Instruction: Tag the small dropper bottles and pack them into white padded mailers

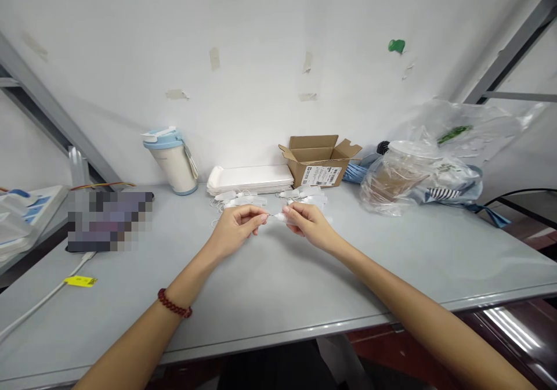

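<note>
In my right hand is a small translucent squeeze bottle, gripped between thumb and fingers with its white tip pointing left. The rest of the bottle is largely covered by that hand. My left hand, fingers pinched together, holds a thin, dark, pin-like piece at the bottle's tip. Whether this piece is inside the tip or only touching it, I cannot tell. Just beyond my hands lie two groups of similar small bottles, a left group and a right group, with thin white cords among them.
Along the wall stand a blue-lidded tumbler, a stack of white trays and an open cardboard box. Clear plastic bags sit at right. A blurred-out dark device with a white cable lies on the grey table.
</note>
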The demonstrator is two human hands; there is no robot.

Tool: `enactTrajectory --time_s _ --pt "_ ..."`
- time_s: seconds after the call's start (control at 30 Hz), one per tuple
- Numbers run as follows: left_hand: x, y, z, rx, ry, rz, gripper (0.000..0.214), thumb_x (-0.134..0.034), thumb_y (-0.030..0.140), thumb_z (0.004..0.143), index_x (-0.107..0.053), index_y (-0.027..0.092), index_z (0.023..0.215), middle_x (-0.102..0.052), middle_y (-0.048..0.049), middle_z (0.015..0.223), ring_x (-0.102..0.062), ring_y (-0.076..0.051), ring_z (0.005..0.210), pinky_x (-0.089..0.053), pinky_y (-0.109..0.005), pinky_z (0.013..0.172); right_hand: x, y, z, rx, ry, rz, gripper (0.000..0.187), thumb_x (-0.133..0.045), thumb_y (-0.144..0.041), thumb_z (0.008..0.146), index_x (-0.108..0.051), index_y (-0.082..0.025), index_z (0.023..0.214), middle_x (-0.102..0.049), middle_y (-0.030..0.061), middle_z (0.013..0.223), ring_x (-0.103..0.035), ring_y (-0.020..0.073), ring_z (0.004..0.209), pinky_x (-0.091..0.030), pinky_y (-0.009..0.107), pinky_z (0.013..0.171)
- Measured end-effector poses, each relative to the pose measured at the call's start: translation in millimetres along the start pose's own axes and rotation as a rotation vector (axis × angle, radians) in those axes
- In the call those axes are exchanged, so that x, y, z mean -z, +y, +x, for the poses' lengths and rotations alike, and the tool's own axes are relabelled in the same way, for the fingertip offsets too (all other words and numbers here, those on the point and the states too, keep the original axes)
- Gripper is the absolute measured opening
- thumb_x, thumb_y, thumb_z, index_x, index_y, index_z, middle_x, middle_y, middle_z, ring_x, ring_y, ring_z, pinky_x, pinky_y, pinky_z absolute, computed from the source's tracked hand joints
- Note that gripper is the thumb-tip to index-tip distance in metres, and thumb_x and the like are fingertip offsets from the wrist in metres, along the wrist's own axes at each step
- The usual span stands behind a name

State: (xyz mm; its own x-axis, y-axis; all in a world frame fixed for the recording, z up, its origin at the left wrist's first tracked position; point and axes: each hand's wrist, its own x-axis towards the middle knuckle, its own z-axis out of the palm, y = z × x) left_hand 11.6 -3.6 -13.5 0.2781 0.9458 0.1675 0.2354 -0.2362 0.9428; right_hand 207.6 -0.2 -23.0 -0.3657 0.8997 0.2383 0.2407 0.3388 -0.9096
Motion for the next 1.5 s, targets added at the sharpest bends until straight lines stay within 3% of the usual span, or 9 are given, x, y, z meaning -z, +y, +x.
enactTrajectory --time_s 0.33,0.57,0.8,1.2,1.4,1.5 --pt "-0.5 -2 -2 -0.017 -0.025 0.056 0.021 -0.064 0.036 0.073 -0.069 0.016 0.078 -0.064 -0.0017 0.069 -0.050 -0.010 0.054 -0.041 -0.021 0.050 -1 3 1 -0.056 -0.048 0.043 0.047 -0.043 -0.057 0.085 -0.033 -0.020 0.058 -0.035 -0.0061 0.048 -0.033 0.0065 0.047 -0.024 0.022 0.045" --pt "-4.9 2 -4 -0.014 -0.056 0.115 0.020 -0.061 0.034 0.074 -0.068 0.015 0.073 -0.063 -0.0019 0.066 -0.050 -0.011 0.054 -0.043 -0.023 0.052 -6 6 1 -0.196 -0.027 0.190 0.038 -0.052 -0.057 0.079 -0.044 -0.020 0.078 -0.033 -0.0100 0.053 -0.032 0.0046 0.042 -0.023 0.019 0.042" --pt "-7.9 -2 -5 -0.006 -0.073 0.128 0.020 -0.060 0.035 0.074 -0.067 0.016 0.072 -0.064 -0.0024 0.067 -0.052 -0.012 0.056 -0.045 -0.024 0.054 -8 7 0 -0.254 -0.061 0.220 0.037 -0.053 -0.056 0.080 -0.044 -0.020 0.077 -0.035 -0.0097 0.053 -0.033 0.0045 0.042 -0.024 0.019 0.041" --pt "-9.6 -1 -5 0.027 -0.098 0.121 0.019 -0.059 0.033 0.074 -0.065 0.015 0.071 -0.064 -0.0020 0.068 -0.053 -0.012 0.057 -0.047 -0.025 0.058 -8 8 0 -0.265 -0.070 0.163 0.034 -0.050 -0.053 0.083 -0.045 -0.020 0.075 -0.038 -0.0083 0.053 -0.036 0.0061 0.044 -0.030 0.021 0.043" --pt "-4.2 -12 0 0.099 -0.144 0.204 0.026 -0.065 0.032 0.069 -0.070 0.016 0.089 -0.067 -0.0037 0.073 -0.058 -0.016 0.066 -0.048 -0.028 0.063 -6 11 3 -0.241 -0.082 0.132 0.034 -0.051 -0.053 0.082 -0.045 -0.020 0.077 -0.038 -0.0090 0.052 -0.035 0.0066 0.044 -0.033 0.021 0.046" --pt "-1.4 -15 1 0.084 -0.130 0.200 0.026 -0.065 0.035 0.070 -0.070 0.016 0.087 -0.067 -0.0042 0.075 -0.059 -0.017 0.067 -0.048 -0.027 0.062 -4 11 4 -0.230 -0.068 0.091 0.033 -0.051 -0.053 0.082 -0.045 -0.020 0.076 -0.039 -0.0084 0.052 -0.036 0.0070 0.044 -0.032 0.021 0.045"
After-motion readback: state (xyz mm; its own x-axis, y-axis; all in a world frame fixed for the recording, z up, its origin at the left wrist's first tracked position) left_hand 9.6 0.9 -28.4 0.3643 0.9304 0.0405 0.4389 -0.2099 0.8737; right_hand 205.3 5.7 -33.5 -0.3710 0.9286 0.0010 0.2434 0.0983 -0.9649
